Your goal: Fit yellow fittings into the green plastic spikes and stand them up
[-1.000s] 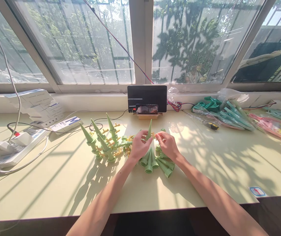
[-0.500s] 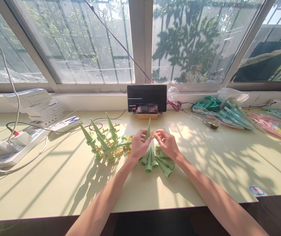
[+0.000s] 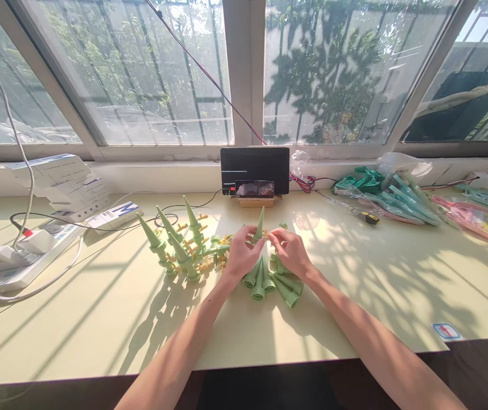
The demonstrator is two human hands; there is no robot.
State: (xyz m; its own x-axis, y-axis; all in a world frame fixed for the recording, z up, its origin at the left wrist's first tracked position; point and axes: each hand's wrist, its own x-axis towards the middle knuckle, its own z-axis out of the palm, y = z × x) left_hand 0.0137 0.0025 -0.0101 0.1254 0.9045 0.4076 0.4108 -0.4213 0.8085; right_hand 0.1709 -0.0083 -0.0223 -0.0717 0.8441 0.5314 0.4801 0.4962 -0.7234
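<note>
My left hand (image 3: 246,250) is closed around a green plant watering spike (image 3: 261,221), its pointed tip upward. Close on the right, my right hand (image 3: 288,247) pinches at a small yellow valve (image 3: 266,233) on that spike's side; the fingertips partly cover it. Below the hands lie several loose green cones (image 3: 258,290), open threaded ends toward me. Left of my hands, several spikes with yellow valves (image 3: 184,259) stand tip up. Some green caps and yellow pieces (image 3: 220,259) lie between them and my left hand, partly hidden by it.
A phone (image 3: 254,189) leans before a dark tablet (image 3: 254,165) by the window. White boxes (image 3: 60,182) and a power strip (image 3: 42,262) with cables are on the left. Bagged green tools (image 3: 401,196), a pink item (image 3: 466,219) and a yellow-black object (image 3: 369,218) lie right.
The held spike has tilted slightly and its tip has shifted a little to the right. Both hands stay nearly in place; the other pieces have not moved.
</note>
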